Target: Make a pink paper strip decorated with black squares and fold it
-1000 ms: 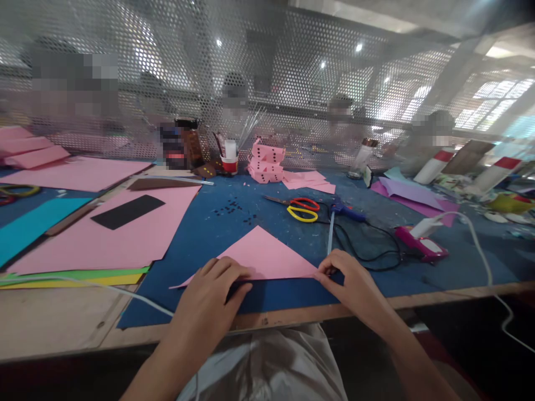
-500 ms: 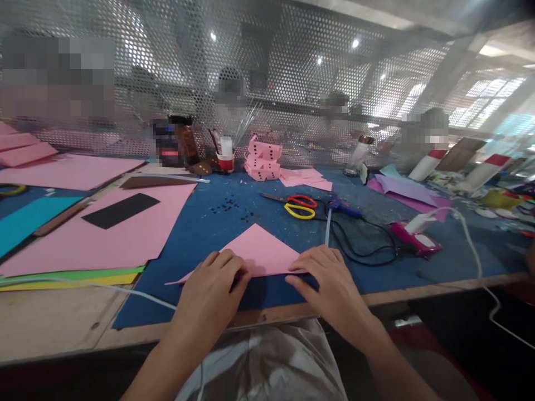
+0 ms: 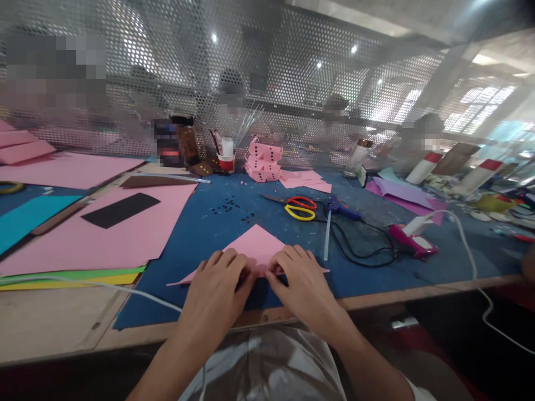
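A sheet of pink paper [image 3: 256, 245], folded into a triangle, lies on the blue mat with its peak pointing away from me. My left hand [image 3: 223, 278] is closed on the near folded edge, thumb and index finger pinched a little left of the middle. Close beside it, my right hand [image 3: 298, 281] pinches the same edge just right of the middle. The paper's thin corners stick out past both hands. Beyond the paper lie scissors [image 3: 301, 207] with one red and one yellow handle, and a blue glue gun [image 3: 343, 210] with a glue stick [image 3: 327, 236].
Large pink sheets [image 3: 137, 239] with a black strip [image 3: 121, 210] lie at left. A pink paper model with black dots [image 3: 263, 160] stands at the back by a cup [image 3: 226, 162]. A magenta power strip [image 3: 413, 242] and cables lie at right. A perforated screen rises behind.
My right hand has slid left along the folded edge from the right corner towards the middle, uncovering that corner. My left hand stays in nearly the same place.
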`<state>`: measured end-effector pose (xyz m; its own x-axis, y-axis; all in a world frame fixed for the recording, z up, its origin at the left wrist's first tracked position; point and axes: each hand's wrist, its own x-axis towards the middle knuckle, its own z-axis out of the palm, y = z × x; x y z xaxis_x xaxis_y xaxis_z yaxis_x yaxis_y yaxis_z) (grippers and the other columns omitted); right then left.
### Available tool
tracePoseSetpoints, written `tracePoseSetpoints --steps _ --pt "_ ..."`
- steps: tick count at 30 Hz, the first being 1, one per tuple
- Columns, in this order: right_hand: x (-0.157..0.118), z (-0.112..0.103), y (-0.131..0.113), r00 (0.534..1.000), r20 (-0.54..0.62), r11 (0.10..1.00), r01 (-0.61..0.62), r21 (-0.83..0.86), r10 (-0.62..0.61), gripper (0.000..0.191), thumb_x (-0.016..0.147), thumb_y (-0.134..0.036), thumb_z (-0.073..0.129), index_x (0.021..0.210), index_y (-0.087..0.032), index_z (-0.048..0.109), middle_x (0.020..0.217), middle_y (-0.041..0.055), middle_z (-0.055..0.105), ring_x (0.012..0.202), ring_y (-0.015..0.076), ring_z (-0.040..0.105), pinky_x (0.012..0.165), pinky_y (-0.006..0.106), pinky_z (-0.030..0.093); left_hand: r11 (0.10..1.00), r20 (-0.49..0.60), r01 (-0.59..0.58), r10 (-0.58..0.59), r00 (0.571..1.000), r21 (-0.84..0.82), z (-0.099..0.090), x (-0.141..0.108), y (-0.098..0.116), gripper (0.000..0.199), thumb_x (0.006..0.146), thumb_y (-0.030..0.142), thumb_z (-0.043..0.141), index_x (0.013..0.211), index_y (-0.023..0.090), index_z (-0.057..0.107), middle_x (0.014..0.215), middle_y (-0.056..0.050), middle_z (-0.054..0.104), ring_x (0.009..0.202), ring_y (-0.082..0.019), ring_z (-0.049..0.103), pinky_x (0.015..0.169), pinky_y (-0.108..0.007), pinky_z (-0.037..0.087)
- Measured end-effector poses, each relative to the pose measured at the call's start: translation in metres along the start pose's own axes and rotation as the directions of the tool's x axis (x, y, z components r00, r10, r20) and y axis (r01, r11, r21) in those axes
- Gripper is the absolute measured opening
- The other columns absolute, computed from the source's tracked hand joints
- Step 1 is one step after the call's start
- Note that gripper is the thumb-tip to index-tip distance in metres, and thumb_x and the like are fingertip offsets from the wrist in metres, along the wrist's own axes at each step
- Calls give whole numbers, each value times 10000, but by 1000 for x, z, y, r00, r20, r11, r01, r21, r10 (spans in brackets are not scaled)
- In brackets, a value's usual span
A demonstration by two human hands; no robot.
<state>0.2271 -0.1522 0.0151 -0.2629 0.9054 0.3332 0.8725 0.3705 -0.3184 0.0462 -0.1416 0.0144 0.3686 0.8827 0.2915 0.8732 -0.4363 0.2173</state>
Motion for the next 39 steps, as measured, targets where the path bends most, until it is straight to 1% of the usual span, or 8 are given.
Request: tracePoseSetpoints --steps 2,9,15,19,27,34,39 --pt "1 1 -2 1000 2 1000 -2 -16 2 59 884 -211 635 859 -226 583 930 1 640 906 205 529 765 335 344 1000 -10 6 -6 1000 9 1 1 1 146 937 298 512 836 215 576 894 -44 613 892 -268 534 741 -394 382" --pt "2 4 -2 1000 -6 999 -4 -42 4 61 860 -191 617 849 -223 566 921 10 636 902 213 530 759 332 348 999 -18 44 -44 999 21 2 5 4 91 896 267 562 822 215 571 904 -47 630 909 -269 547 762 -387 387" --pt "0 0 2 1000 -5 999 -21 -30 21 83 835 -143 597 826 -220 569 894 18 636 873 209 536 733 322 354 998 0 52 -52 999 38 1 4 4 89 885 260 548 809 217 568 898 -53 635 904 -264 559 745 -373 393" --pt "-2 -4 6 999 -1 999 -33 -31 33 84 826 -138 600 821 -219 578 889 15 638 858 202 537 728 321 351 997 3 62 -62 998 40 1 4 4 106 893 254 527 803 215 569 898 -55 637 905 -261 560 748 -374 389" --pt "-7 -5 17 998 -26 998 -55 -16 54 97 800 -132 611 815 -220 576 869 -5 634 847 191 539 745 323 345 997 0 66 -66 998 32 2 5 4 133 898 294 526 799 215 568 894 -50 632 898 -259 554 734 -367 382" --pt "-12 -12 29 994 -37 995 -101 -24 100 105 795 -111 587 796 -215 578 849 5 633 837 192 551 745 315 364 999 -14 52 -52 999 14 2 3 2 204 911 361 524 766 220 552 877 -42 634 879 -253 553 733 -367 377" --pt "-15 -16 34 991 -38 991 -129 -46 127 112 798 -105 579 784 -216 583 852 8 639 837 192 562 734 311 365 998 -3 59 -59 998 5 2 4 2 196 909 352 522 768 223 567 892 -43 638 891 -254 555 737 -367 376"
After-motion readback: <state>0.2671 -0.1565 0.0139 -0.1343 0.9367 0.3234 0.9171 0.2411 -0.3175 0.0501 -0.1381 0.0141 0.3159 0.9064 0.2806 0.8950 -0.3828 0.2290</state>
